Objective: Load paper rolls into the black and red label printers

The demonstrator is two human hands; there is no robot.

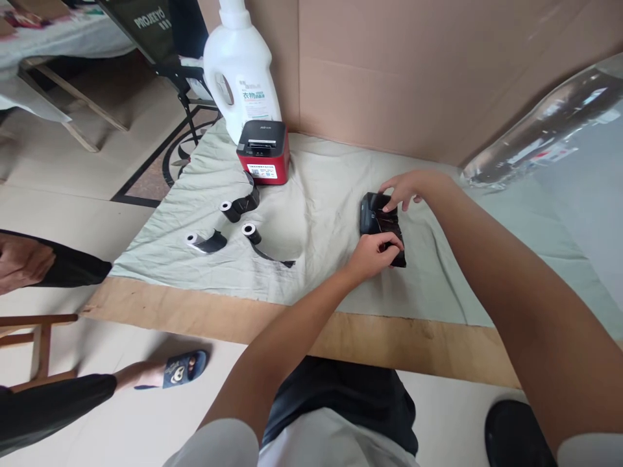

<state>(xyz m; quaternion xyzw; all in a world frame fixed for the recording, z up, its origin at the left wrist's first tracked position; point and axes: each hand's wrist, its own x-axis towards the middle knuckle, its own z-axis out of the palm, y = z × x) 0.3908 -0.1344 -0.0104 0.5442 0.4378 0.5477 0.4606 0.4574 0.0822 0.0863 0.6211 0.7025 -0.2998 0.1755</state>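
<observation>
A small black box-shaped device [370,217] lies on the cloth, and a glossy black strip [392,227] spreads from it toward the right and front. My left hand [374,254] is closed in a pinch at the near part of this strip. At the far end, my right hand [403,189] has its thumb and index finger around the device's upper corner, the other fingers curled loosely. To the left lie three partly unrolled black paper rolls: one by the red printer [231,211], one farther left [207,241], one nearer the middle [252,233].
A red and black receipt printer [263,152] stands before a large white detergent jug [243,71]. Cardboard [370,84] walls the back. A clear plastic-wrapped bundle [545,123] lies at right. Another person's hand [22,263] and slippered foot [182,370] show at left, beside a wooden stool [43,350].
</observation>
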